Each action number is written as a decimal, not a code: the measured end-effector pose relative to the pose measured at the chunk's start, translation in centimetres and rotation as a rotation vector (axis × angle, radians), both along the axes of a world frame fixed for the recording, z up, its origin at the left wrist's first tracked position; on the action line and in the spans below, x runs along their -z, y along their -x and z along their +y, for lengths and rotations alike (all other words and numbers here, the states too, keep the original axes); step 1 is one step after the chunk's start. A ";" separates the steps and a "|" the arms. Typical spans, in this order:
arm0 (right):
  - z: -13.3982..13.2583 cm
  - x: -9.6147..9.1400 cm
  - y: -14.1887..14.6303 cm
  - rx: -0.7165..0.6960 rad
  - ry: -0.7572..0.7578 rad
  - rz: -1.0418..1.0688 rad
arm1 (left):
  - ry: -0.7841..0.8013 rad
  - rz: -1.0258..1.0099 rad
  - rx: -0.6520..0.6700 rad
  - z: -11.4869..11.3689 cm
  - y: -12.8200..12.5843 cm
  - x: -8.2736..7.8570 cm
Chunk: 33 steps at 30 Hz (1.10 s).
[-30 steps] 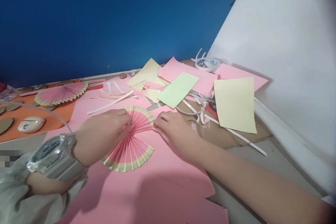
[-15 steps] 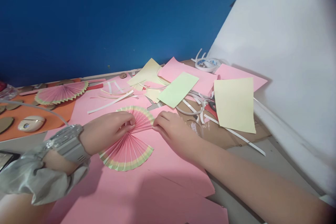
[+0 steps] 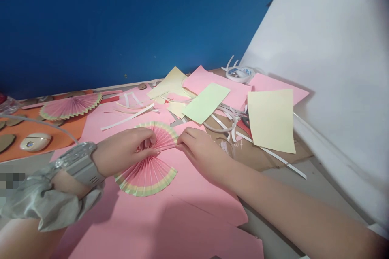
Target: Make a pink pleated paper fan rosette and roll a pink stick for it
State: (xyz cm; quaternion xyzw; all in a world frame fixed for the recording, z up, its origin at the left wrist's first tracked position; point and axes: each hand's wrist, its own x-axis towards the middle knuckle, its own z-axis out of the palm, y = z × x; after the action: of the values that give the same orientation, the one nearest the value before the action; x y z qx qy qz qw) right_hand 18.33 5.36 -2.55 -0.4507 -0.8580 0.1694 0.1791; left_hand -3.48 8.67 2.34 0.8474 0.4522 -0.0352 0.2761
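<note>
A pleated paper fan [image 3: 148, 178], pink with a yellow and green rim, lies spread almost into a round on a pink paper sheet [image 3: 194, 210]. Over its centre is my left hand [image 3: 133, 145], fingers curled and thumb stretched along a fold, gripping the pleats there. The thumb stands a little apart from the curled fingers. At the fan's right edge my right hand [image 3: 194, 145] pinches the end of the same fold. Parts of the upper and left pleats are hidden behind my left hand.
Another pleated fan [image 3: 71, 107] rests on orange paper [image 3: 68, 133] at the left, near a beige rounded device [image 3: 35, 141]. Behind are white paper strips [image 3: 129, 117], a green sheet [image 3: 206, 103], a yellow sheet [image 3: 271, 121] and a tape roll [image 3: 240, 73]. Scissors [image 3: 245, 120] are partly covered.
My left thumb has moved slightly right along the fold and apart from the curled fingers. My right hand keeps its pinch; the fan lies nearly as before.
</note>
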 end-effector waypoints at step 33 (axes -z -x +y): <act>-0.1 -0.9 0.1 -0.002 -0.084 -0.128 | -0.281 0.294 0.182 -1.0 -2.4 -1.3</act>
State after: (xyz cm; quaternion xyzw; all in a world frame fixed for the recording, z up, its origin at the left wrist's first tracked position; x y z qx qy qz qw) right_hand 18.23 5.22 -1.68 -0.4520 -0.8744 0.1041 0.1423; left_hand -1.10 7.69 3.62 0.9007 0.4095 -0.1196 0.0820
